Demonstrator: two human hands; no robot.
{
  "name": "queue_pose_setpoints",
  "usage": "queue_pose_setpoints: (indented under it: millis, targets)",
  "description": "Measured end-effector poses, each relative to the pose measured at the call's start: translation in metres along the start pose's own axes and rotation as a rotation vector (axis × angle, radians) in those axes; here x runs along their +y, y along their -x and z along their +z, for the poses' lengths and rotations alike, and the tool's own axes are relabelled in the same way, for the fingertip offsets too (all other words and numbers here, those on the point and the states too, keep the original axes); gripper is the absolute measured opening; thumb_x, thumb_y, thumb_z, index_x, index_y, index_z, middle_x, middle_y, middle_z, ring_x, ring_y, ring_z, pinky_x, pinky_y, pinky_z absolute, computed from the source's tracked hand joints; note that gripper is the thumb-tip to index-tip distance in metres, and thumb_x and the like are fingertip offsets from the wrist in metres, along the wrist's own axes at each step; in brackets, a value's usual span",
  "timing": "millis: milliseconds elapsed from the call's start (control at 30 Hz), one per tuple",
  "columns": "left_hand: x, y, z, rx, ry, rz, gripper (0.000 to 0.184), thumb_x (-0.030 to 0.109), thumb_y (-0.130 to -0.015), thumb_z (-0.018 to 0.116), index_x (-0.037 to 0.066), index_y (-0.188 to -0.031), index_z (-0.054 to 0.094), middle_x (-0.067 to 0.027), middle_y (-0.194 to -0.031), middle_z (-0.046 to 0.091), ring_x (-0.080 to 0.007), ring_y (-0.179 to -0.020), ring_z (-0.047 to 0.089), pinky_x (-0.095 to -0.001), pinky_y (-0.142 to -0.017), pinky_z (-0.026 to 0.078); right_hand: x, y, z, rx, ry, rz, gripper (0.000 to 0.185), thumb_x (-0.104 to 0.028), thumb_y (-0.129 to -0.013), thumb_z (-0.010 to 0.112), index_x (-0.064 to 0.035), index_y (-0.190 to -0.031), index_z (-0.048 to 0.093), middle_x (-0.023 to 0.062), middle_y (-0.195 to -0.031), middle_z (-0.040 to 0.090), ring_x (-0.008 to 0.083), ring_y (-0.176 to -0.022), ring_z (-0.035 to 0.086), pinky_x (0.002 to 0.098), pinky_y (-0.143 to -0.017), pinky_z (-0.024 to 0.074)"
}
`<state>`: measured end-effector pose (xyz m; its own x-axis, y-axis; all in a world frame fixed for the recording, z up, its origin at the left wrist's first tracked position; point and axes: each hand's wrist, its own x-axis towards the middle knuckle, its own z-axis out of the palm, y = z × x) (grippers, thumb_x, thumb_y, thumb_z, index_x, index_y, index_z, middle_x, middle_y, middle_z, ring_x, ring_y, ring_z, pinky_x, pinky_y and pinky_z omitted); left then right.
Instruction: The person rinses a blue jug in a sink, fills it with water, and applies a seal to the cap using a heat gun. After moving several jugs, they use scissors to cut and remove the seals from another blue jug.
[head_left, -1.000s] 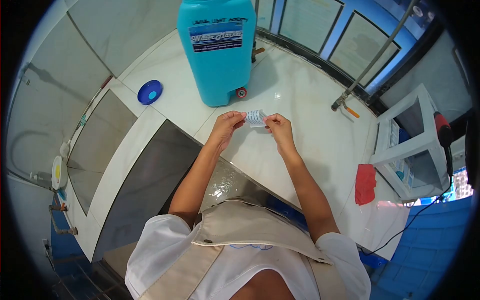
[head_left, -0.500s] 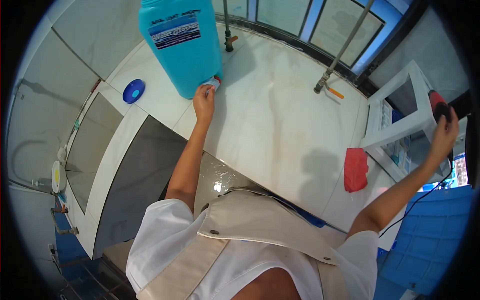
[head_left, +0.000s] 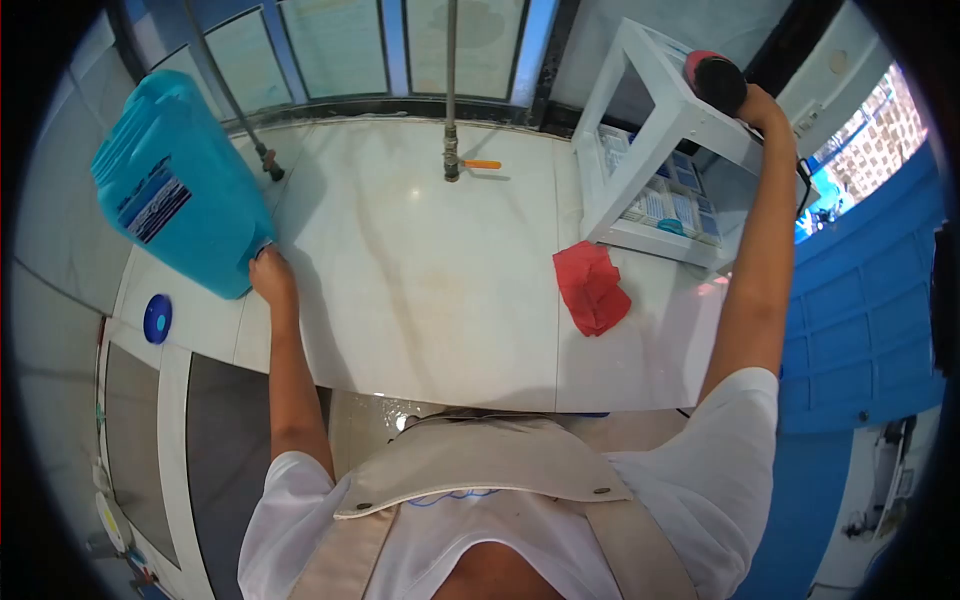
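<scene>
Head view: left hand has fingers curled at the lower corner of the blue jug, left side of counter; can't tell what they pinch. Right hand grips red-and-black tool at white rack's top.

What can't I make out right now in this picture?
All in the head view:
Left hand, at the jug: what it holds, if anything, is hidden by the hand itself.
Right hand: fingertips hidden behind the tool.
Label: print too small.
Items in the stand: partly behind its frame.
</scene>
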<state>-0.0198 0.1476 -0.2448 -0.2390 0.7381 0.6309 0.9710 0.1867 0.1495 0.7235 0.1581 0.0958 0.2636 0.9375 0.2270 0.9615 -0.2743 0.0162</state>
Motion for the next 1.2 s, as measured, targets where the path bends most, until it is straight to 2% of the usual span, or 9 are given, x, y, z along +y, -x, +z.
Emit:
queue_pose_setpoints:
  millis: [167,233,300,433,700,800,867,967,1200]
  targets:
    - [-0.006,0.005,0.010,-0.049,0.066,-0.131,0.015,0.009,-0.080,0.046,0.002,-0.072,0.056,-0.0189,-0.073,0.063,-0.0369,-0.064,0.061,-0.0481,-0.056,0.049,-0.047,0.039,-0.039,0.032,0.087,0.088,0.034,-0.026,-0.068,0.060,0.0004,-0.089,0.065,0.0205,-0.077,0.064,0.0299,-0.074,0.065,0.0384,-0.067,0.0482]
    - [-0.007,0.003,0.013,-0.021,0.106,-0.142,0.013,0.008,-0.080,0.046,0.002,-0.075,0.056,-0.0194,-0.073,0.062,-0.0369,-0.065,0.061,-0.0478,-0.058,0.049,-0.035,0.057,-0.043,0.429,0.115,-0.168,0.037,-0.031,-0.070,0.062,0.0006,-0.090,0.064,0.0193,-0.069,0.061,0.0254,-0.067,0.064,0.0357,-0.062,0.0476]
    - [-0.011,0.006,0.015,0.004,0.149,-0.138,0.011,0.007,-0.081,0.045,0.001,-0.079,0.055,-0.0200,-0.073,0.062,-0.0369,-0.066,0.061,-0.0475,-0.059,0.049,-0.053,0.099,-0.065,0.417,-0.130,0.054,0.043,-0.037,-0.071,0.066,0.0006,-0.092,0.063,0.0131,-0.070,0.062,0.0189,-0.065,0.061,0.0312,-0.061,0.0463]
    - [-0.019,0.012,0.020,0.030,0.285,-0.019,0.008,0.004,-0.080,0.048,-0.001,-0.085,0.051,-0.0230,-0.079,0.057,-0.0400,-0.072,0.057,-0.0461,-0.064,0.048,-0.088,0.179,-0.074,0.422,-0.957,0.101,0.034,-0.034,-0.073,0.068,-0.0036,-0.088,0.063,0.0026,-0.075,0.060,0.0101,-0.062,0.055,0.0237,-0.059,0.0425]
    - [-0.033,0.024,-0.036,0.078,0.693,-0.130,0.023,0.012,-0.085,0.054,-0.007,-0.096,0.056,-0.0203,-0.093,0.055,-0.0355,-0.082,0.056,-0.0401,-0.072,0.046,-0.243,0.334,-0.015,-0.188,-1.630,-0.030,0.039,-0.023,-0.070,0.060,0.0012,-0.099,0.051,0.0071,-0.077,0.052,0.0123,-0.058,0.050,0.0236,-0.051,0.0422]
    - [-0.044,0.019,-0.025,0.074,0.796,-0.357,0.028,0.017,-0.089,0.046,-0.007,-0.101,0.054,-0.0203,-0.097,0.055,-0.0318,-0.090,0.054,-0.0376,-0.078,0.042,-0.323,0.360,0.032,-0.404,-1.713,-0.061,0.034,-0.016,-0.068,0.063,0.0001,-0.097,0.055,0.0056,-0.079,0.053,0.0128,-0.061,0.052,0.0252,-0.055,0.0438]
    - [-0.050,0.013,0.001,-0.066,1.206,-0.721,0.045,0.031,-0.093,0.039,-0.005,-0.117,0.050,-0.0157,-0.113,0.055,-0.0241,-0.103,0.052,-0.0343,-0.090,0.037,-0.370,0.369,0.068,-0.488,-1.724,-0.058,0.033,-0.008,-0.066,0.064,-0.0018,-0.097,0.056,0.0047,-0.078,0.052,0.0131,-0.064,0.053,0.0263,-0.057,0.0451]
    - [-0.053,0.002,0.010,-0.244,1.643,-0.940,0.053,0.036,-0.094,0.032,-0.004,-0.127,0.040,-0.0139,-0.124,0.049,-0.0219,-0.112,0.046,-0.0334,-0.096,0.030,-0.433,0.376,0.114,-0.689,-1.722,0.049,0.032,-0.005,-0.066,0.060,-0.0013,-0.097,0.054,0.0047,-0.075,0.052,0.0142,-0.063,0.053,0.0271,-0.059,0.0459]
    - [-0.056,0.003,0.022,-0.254,1.713,-0.890,0.048,0.035,-0.094,0.029,0.000,-0.125,0.041,-0.0100,-0.120,0.050,-0.0194,-0.112,0.046,-0.0298,-0.097,0.029,-0.525,0.377,0.151,-0.815,-1.789,0.211,0.021,-0.006,-0.066,0.060,-0.0031,-0.086,0.055,0.0036,-0.072,0.054,0.0121,-0.059,0.055,0.0268,-0.055,0.0469]
